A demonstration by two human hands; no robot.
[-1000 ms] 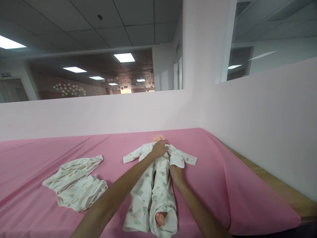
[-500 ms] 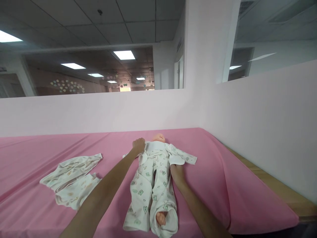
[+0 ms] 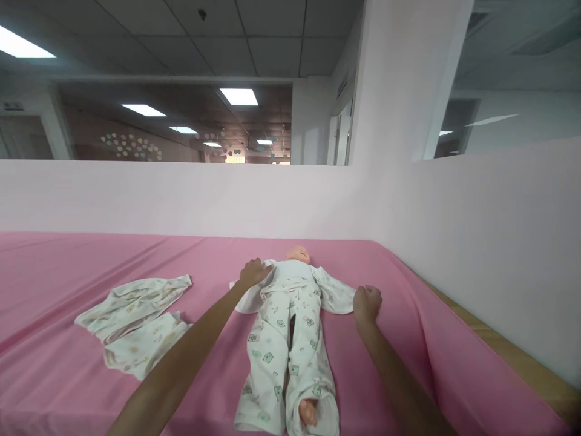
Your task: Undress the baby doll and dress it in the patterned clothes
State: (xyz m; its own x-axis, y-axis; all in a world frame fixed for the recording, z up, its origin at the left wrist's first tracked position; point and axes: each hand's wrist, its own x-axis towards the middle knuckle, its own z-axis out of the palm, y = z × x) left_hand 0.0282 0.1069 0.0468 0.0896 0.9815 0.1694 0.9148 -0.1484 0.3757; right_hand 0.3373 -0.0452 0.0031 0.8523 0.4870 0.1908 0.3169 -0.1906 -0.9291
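Doll [image 3: 290,321] lies head away, feet near; both hands [image 3: 255,272] grasping its spread sleeves.

One doll [image 3: 290,321], two hands [image 3: 254,272], one loose garment [image 3: 134,324].

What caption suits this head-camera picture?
Two bare hands, left hand and right hand, spread a baby doll's printed white top on pink sheet.

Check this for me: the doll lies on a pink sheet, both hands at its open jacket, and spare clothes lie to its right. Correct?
Not quite. In the head view the spare clothes lie to the left of the doll, not the right. The rest stands: pink sheet, left hand and right hand at the jacket.
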